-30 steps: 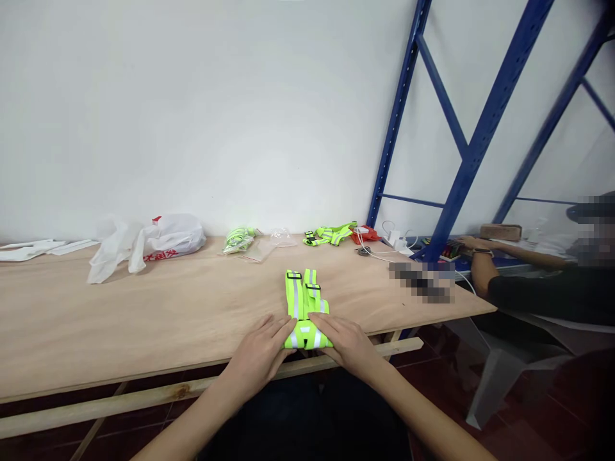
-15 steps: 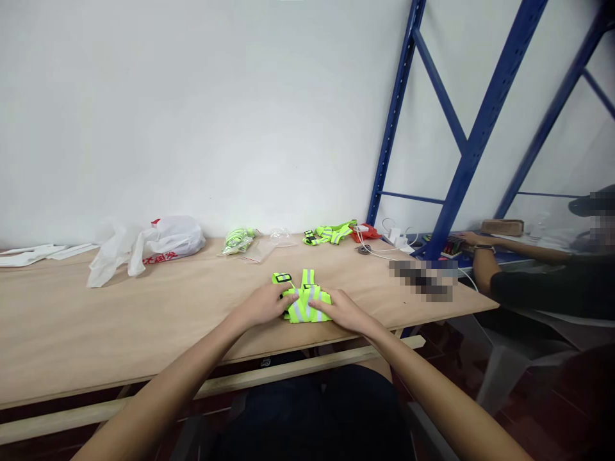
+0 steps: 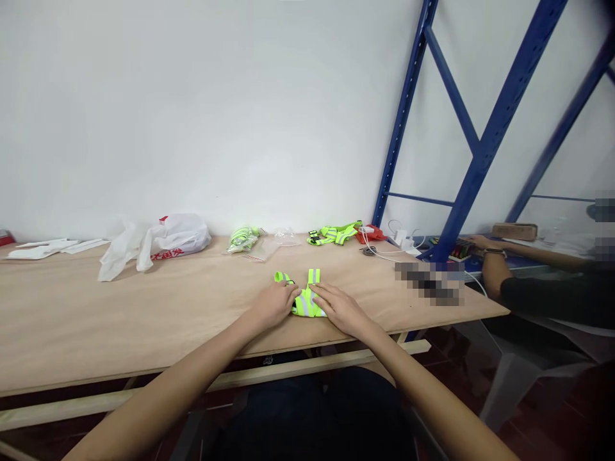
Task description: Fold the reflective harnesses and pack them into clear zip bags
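A folded neon-yellow reflective strap vest (image 3: 305, 306) with silver stripes lies on the table in front of me. One loop with a dark buckle sticks out at its upper left, and a short strap end points away at the top. My left hand (image 3: 278, 303) grips the left edge of the bundle, fingers bent and pressed together. Across the right side lies my right hand (image 3: 340, 310), its fingers stretched flat over the straps. Both hands cover parts of the vest.
Along the wall on the wooden table (image 3: 144, 320) are a white plastic bag (image 3: 180, 234), a bagged reflective vest (image 3: 243, 239), clear bags (image 3: 287, 237), a loose reflective vest (image 3: 336, 234) and cables. A blue rack post (image 3: 464, 192) stands right, near another person's arm (image 3: 497, 266).
My right hand's fingers have shifted from the bundle's right edge to flat on top. My left hand has closed further over the left side. The camera view has swung slightly left.
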Motion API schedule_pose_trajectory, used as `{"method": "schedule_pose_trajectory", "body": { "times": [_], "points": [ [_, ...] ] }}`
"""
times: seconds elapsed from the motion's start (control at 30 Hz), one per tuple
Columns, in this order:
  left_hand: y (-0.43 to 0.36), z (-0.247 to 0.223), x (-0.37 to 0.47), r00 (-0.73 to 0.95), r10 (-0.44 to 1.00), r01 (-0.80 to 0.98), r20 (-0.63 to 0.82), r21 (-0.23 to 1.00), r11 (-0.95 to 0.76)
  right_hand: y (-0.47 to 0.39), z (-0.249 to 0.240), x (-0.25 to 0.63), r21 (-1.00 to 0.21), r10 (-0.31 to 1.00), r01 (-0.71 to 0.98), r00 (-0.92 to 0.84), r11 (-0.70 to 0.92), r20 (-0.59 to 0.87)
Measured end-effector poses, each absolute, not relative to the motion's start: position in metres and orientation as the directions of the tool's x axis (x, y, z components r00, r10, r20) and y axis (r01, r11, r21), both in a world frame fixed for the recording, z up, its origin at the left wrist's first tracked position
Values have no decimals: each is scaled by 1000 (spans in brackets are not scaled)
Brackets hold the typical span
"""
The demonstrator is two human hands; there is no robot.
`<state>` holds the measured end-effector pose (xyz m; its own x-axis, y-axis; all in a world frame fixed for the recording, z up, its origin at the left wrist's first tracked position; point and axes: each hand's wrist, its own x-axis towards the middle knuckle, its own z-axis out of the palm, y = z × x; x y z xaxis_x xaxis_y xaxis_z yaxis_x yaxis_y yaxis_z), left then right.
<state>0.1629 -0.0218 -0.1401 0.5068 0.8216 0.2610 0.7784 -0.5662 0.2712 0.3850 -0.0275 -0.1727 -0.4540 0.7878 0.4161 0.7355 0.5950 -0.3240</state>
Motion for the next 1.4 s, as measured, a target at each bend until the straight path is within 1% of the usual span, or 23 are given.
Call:
{"method": "schedule_pose_trajectory", "body": {
  "times": [0.07,0.13,0.27,0.37,0.5,0.67,0.83,0.9,0.97,1.03,1.1,1.17,1.23,1.3,1.4],
  "points": [
    [-24,-135,160,555,800,698,226,397,-597,-31,-169,388,-358,793,715,-475,600,381],
    [-27,-131,157,590,783,642,198,472,-604,-38,-165,391,-368,794,707,-495,604,352],
    [-39,-130,151,617,768,593,172,540,-598,-57,-161,398,-376,780,684,-531,625,331],
    [-48,-133,147,663,733,552,153,562,-617,-72,-162,401,-383,782,682,-535,623,319],
    [-59,-137,144,684,707,530,179,543,-651,-86,-167,400,-310,763,700,-553,643,333],
    [-69,-145,148,615,750,590,242,490,-642,-87,-172,395,-227,730,719,-531,657,431],
    [-70,-154,153,553,757,636,348,411,-653,-84,-170,391,-161,699,721,-551,674,455],
    [-69,-154,154,529,778,647,338,431,-628,-85,-168,390,-147,696,725,-553,673,459],
    [-68,-152,155,508,805,644,308,485,-592,-85,-167,390,-133,692,727,-556,673,460],
    [-66,-149,156,469,824,645,318,513,-566,-85,-167,390,-120,687,728,-561,675,463],
    [-65,-146,158,431,814,673,390,462,-578,-84,-167,391,-116,683,728,-560,676,469],
    [-65,-146,161,445,774,710,450,349,-612,-81,-168,391,-118,681,727,-556,676,477],
    [-66,-147,163,511,743,716,432,264,-646,-79,-168,391,-131,682,724,-550,677,482],
    [-71,-150,163,564,728,693,390,257,-674,-77,-168,391,-160,689,719,-541,676,482],
    [-78,-153,157,594,705,641,387,302,-706,-74,-168,391,-205,705,716,-519,668,483]
  ]
}}
